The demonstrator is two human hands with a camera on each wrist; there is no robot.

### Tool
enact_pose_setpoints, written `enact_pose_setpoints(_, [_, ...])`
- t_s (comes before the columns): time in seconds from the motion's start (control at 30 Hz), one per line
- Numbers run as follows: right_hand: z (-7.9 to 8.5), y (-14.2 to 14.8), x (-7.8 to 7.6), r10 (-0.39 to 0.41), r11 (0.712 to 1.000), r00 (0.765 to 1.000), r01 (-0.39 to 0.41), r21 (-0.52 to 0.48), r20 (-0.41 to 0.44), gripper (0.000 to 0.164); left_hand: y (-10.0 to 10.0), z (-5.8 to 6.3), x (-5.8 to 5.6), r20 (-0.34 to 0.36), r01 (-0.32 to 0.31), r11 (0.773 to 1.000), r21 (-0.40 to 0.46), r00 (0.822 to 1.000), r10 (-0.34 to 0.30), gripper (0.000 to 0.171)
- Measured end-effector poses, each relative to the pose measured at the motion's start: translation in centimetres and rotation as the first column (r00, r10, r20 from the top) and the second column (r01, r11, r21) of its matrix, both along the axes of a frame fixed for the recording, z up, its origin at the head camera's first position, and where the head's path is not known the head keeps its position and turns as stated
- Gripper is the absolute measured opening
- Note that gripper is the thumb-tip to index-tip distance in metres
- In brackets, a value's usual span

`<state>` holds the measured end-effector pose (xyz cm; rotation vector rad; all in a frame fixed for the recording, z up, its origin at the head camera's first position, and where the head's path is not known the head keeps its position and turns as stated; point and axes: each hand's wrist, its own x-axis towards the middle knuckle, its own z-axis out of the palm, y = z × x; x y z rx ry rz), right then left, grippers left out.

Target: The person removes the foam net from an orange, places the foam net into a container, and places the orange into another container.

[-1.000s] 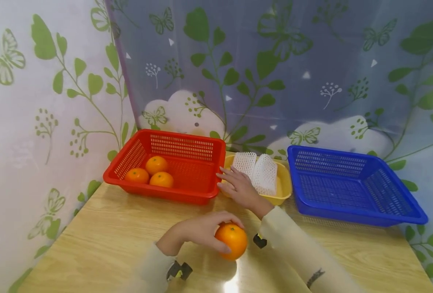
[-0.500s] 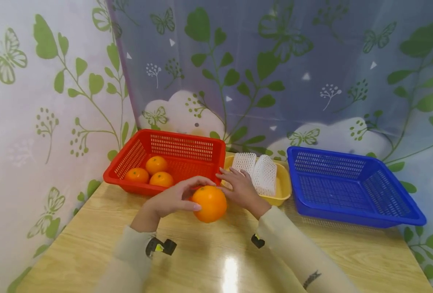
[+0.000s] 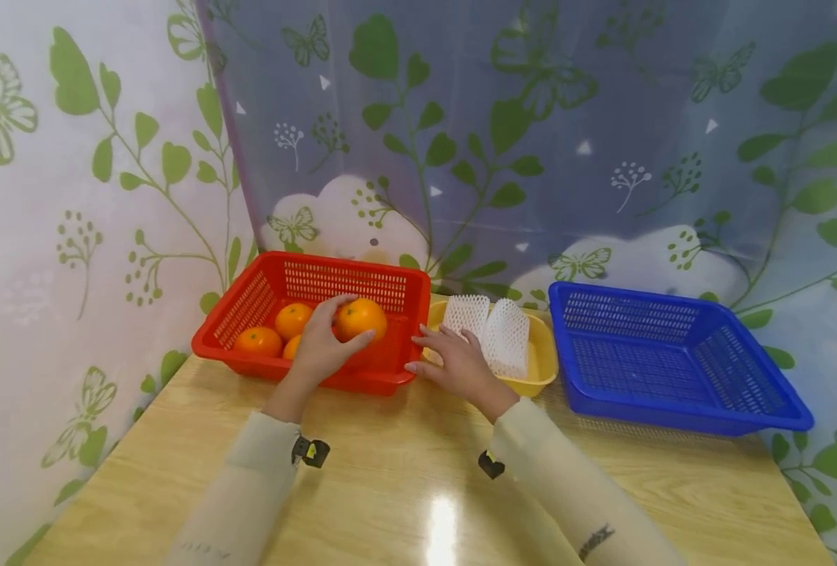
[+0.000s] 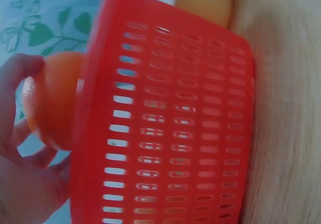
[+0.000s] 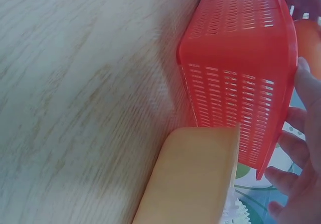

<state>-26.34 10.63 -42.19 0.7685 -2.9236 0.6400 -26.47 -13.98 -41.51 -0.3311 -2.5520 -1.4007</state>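
My left hand (image 3: 319, 347) grips an orange (image 3: 363, 320) between thumb and fingers, over the inside of the red basket (image 3: 368, 383). In the left wrist view the same orange (image 4: 54, 98) shows partly behind the basket's rim. To its left in the basket lie an orange (image 3: 294, 320) at the back, another orange (image 3: 258, 342) at the front left, and a third orange (image 3: 291, 347) mostly hidden by my hand. My right hand (image 3: 460, 364) holds nothing; its fingers are spread, with the fingertips right at the basket's right rim, as the right wrist view also shows.
Below my right hand is a yellow tub (image 3: 545, 350) with white foam net sleeves (image 3: 508, 338) in it. A blue basket (image 3: 673, 413) stands on the right. All stand on the wooden table (image 3: 383, 479), against a patterned cloth (image 3: 460, 118) at the back.
My left hand has lifted the orange from low over the front of the table, moving it forward and left to over the red basket. The right hand has stayed almost in place.
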Motion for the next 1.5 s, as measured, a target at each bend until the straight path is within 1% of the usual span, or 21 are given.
enact_pose_setpoints(0.07, [0.1,0.0,0.1,0.0,1.0,1.0,0.0,0.01,0.008,0.058,0.2,-0.3,-0.4,-0.013,-0.036,0.996,-0.079,0.999,0.035,0.063])
enact_pose_setpoints(0.1, [0.1,0.0,0.1,-0.002,1.0,1.0,0.001,0.011,0.013,0.058,0.3,-0.3,-0.4,-0.008,-0.047,0.993,-0.113,0.999,0.046,0.063])
enact_pose_setpoints(0.2, [0.1,0.1,0.1,-0.004,1.0,1.0,0.003,0.009,0.016,0.058,0.7,-0.3,-0.8,0.032,-0.057,0.977,-0.206,0.997,0.064,0.063])
enact_pose_setpoints(0.27, [0.1,0.1,0.1,-0.008,1.0,1.0,0.008,0.006,0.022,0.058,1.0,-0.3,-1.0,0.073,-0.052,0.967,-0.249,0.995,0.072,0.064])
enact_pose_setpoints(0.43, [0.3,0.2,0.2,-0.014,1.0,0.999,0.014,0.012,0.04,0.059,1.5,-0.6,-1.6,0.154,-0.03,0.939,-0.344,0.984,0.088,0.064])
enact_pose_setpoints(0.57, [0.7,0.3,0.2,-0.023,0.999,0.997,0.022,0.026,0.068,0.06,1.9,-0.8,-1.7,0.212,-0.003,0.921,-0.39,0.973,0.093,0.063])
enact_pose_setpoints(0.77, [1.1,0.3,0.1,-0.033,0.999,0.996,0.03,0.03,0.087,0.06,2.2,-0.9,-2.2,0.285,0.055,0.9,-0.433,0.955,0.078,0.063])
enact_pose_setpoints(0.93, [0.8,-0.1,0.0,-0.025,1.0,0.995,0.023,0.02,0.097,0.059,1.9,-1.3,-2.4,0.365,0.099,0.902,-0.421,0.929,0.069,0.064])
enact_pose_setpoints(1.0, [0.7,-0.3,0.0,-0.023,1.0,0.994,0.02,0.024,0.103,0.06,1.7,-1.5,-2.4,0.378,0.116,0.901,-0.417,0.924,0.056,0.061])
enact_pose_setpoints(1.07, [0.6,-0.4,0.1,-0.021,0.999,0.994,0.018,0.028,0.104,0.059,1.5,-1.6,-2.4,0.381,0.131,0.899,-0.417,0.924,0.042,0.058])
enact_pose_setpoints(1.13, [0.7,-0.5,0.0,-0.02,0.999,0.995,0.017,0.029,0.103,0.06,1.5,-1.7,-2.3,0.367,0.13,0.897,-0.422,0.93,0.038,0.056])
enact_pose_setpoints(1.27, [0.8,-0.4,0.0,-0.03,0.999,0.994,0.028,0.023,0.109,0.06,1.5,-1.4,-2.3,0.359,0.135,0.899,-0.416,0.933,0.026,0.055])
enact_pose_setpoints(1.5, [1.1,-0.3,0.0,-0.022,1.0,0.994,0.02,0.015,0.108,0.061,1.6,-1.1,-2.4,0.374,0.137,0.903,-0.408,0.927,0.028,0.057])
